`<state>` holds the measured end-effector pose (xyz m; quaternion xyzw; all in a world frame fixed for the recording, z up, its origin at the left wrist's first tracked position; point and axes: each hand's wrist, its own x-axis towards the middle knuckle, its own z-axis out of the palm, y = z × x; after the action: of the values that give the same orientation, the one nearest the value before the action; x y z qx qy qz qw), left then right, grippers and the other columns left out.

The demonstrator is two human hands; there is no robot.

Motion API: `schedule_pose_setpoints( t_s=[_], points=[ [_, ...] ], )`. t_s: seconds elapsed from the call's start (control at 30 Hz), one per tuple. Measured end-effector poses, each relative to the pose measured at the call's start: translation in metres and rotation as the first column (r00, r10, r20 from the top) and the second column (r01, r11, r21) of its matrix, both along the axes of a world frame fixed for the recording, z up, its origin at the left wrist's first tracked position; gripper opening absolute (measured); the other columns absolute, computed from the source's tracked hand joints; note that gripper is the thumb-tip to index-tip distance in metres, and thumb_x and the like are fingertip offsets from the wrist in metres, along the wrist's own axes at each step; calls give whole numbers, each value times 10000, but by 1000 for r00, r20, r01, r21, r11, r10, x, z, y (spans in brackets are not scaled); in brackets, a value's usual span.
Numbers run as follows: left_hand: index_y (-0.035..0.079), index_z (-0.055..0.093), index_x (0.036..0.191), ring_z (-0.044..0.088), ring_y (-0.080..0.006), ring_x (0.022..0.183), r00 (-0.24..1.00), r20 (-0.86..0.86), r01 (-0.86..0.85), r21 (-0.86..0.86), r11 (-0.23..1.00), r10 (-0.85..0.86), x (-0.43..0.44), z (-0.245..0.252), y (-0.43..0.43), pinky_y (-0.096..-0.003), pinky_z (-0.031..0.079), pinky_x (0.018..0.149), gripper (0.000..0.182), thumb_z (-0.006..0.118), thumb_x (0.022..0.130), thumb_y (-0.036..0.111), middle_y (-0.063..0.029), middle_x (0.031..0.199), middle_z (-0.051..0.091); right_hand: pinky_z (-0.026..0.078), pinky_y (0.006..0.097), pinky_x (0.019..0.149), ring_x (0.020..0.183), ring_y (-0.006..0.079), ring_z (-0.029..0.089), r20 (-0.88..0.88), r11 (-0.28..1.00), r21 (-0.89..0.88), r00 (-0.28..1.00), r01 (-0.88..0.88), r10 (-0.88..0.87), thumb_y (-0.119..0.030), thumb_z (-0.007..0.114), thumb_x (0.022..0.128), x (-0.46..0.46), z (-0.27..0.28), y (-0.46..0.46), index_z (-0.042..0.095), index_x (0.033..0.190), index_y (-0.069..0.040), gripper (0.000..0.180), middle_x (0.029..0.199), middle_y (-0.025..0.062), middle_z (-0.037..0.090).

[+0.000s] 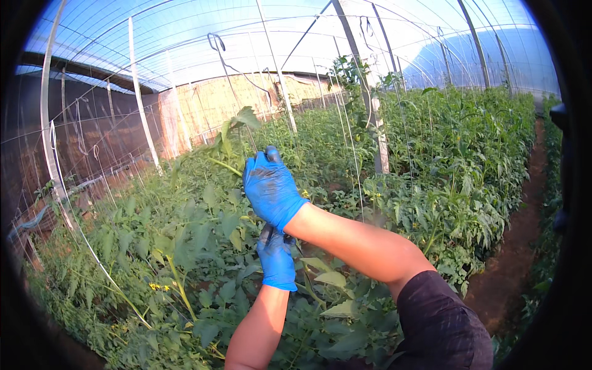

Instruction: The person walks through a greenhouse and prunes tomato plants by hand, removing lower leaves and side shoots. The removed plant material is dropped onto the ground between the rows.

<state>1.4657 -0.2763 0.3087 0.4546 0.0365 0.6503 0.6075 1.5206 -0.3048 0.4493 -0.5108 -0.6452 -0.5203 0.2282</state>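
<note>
My right hand [273,187], in a blue glove smudged dark, is closed around the stem of a tomato plant near the middle of the view. A leafy shoot [227,134] sticks out up and to the left of it. Directly below, my left hand [276,256], gloved in the same blue, has its fingers curled at the plant's stem; its fingertips are partly hidden. A stem with broad leaves [335,280] hangs beside the left wrist. A hooked wire [217,44] with a cord rises behind the hands.
Dense tomato plants [462,185] fill both sides. A concrete post [370,106] stands ahead, and thin strings [354,152] run down among the plants. White poles [138,92] stand at left. A soil path [515,245] runs along the right.
</note>
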Motion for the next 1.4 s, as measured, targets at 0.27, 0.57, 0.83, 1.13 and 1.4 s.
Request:
schedule_pose_setpoints(
  t_s=[0.27,0.57,0.83,1.13,1.4],
  points=[
    [10,601,1053,537,-102,706,990,-35,-139,-41,989,138,-6,4,0,-242,405,542,204,590,888,131,-27,861,607,188,527,1058,1143,264,435,-174,942,227,941,-248,290,-231,610,740,27,-3,3,641,968,-82,274,1199,75,500],
    [5,536,1162,614,-166,855,992,-74,-103,-74,992,98,5,12,-12,-248,390,578,278,557,907,116,-77,982,618,133,502,1114,1324,377,266,-354,690,27,639,-723,683,-336,622,802,54,-1,19,597,1071,-75,376,1370,178,380],
    [43,528,1171,609,-170,885,988,-140,-64,-18,998,61,-3,9,-11,-298,404,655,310,582,897,177,-75,1008,614,113,528,1096,1216,370,426,-438,677,-210,687,-705,580,-497,530,826,63,10,23,411,1279,-82,626,1168,225,523],
    [24,475,1214,577,-196,991,982,-146,-134,-83,987,121,-17,6,10,-300,439,767,408,593,894,248,-102,1077,584,184,585,1067,1178,387,459,-310,857,-144,845,-495,436,-554,524,824,63,-2,-10,184,1451,-129,830,1237,240,482],
    [44,319,1396,389,-211,1265,912,-281,-254,185,949,299,-30,-1,-19,-374,316,994,553,502,930,278,-121,1394,386,398,441,941,1104,301,515,-393,702,-137,689,-699,609,-273,614,838,129,-119,-154,521,1209,-71,433,1201,140,521]
  ],
)
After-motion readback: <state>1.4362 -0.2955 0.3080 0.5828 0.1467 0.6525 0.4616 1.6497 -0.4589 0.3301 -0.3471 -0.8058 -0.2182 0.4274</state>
